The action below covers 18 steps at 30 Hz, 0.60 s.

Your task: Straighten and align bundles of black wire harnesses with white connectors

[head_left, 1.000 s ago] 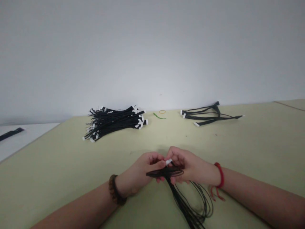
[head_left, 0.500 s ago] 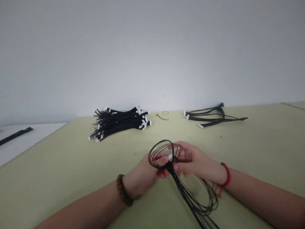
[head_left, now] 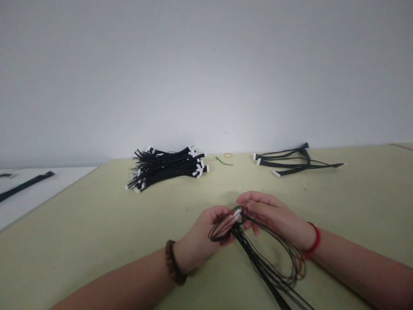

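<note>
My left hand (head_left: 209, 234) is closed on a black wire harness (head_left: 256, 254), pinching it close to a white connector (head_left: 238, 214). Thin wires form a small loop over the fingers of that hand. A larger loop curves toward the right wrist, and the long strands run down past the bottom edge. Just right of the connector is my right hand (head_left: 274, 213), its fingers stretched out and apart. Wires cross in front of its palm and lower fingers; whether the fingertips touch them is blurred.
A pile of black harnesses with white connectors (head_left: 167, 168) lies at the back left of the yellow-green table (head_left: 106, 206). Several more harnesses (head_left: 284, 165) lie back right. Between them are a green strip (head_left: 223, 162) and an orange ring (head_left: 228, 155). Another black harness (head_left: 27, 185) rests on the white surface at left.
The small wire loop, upright before, has dropped lower over my left fingers. My right hand has loosened from beside the connector, its fingers now straighter. The whole view has shifted slightly.
</note>
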{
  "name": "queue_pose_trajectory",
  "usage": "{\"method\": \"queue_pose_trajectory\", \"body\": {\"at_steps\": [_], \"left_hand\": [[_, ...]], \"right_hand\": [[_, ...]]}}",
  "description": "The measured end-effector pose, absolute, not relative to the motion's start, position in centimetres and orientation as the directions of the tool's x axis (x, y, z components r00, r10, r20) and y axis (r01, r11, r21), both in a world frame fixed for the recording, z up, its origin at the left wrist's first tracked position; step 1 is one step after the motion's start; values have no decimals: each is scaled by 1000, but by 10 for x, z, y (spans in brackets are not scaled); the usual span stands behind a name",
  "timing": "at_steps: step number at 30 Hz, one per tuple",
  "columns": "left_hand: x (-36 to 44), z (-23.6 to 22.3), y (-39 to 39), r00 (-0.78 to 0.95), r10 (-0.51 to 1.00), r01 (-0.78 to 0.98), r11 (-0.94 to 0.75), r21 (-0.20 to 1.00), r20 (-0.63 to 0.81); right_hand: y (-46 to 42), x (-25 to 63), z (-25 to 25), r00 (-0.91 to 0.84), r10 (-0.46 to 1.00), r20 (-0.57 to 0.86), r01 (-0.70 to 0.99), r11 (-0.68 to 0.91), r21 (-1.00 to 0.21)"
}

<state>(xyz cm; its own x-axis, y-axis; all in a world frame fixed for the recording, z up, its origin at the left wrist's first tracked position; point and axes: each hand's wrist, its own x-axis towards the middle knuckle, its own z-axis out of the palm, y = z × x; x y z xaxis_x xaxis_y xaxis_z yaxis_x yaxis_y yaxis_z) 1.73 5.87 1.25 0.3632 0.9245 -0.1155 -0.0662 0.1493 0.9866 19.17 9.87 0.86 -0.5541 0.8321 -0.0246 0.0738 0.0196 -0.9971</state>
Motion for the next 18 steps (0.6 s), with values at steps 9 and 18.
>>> {"method": "queue_pose_trajectory", "body": {"at_steps": [9, 18], "left_hand": [[20, -3, 57, 276, 955, 21, 104, 994, -106], [13, 3, 66, 261, 964, -49, -28, 998, 40]], "right_hand": [[87, 183, 14, -652, 686, -323, 281, -177, -943], [84, 180, 17, -618, 703, -351, 195, -296, -935]]}}
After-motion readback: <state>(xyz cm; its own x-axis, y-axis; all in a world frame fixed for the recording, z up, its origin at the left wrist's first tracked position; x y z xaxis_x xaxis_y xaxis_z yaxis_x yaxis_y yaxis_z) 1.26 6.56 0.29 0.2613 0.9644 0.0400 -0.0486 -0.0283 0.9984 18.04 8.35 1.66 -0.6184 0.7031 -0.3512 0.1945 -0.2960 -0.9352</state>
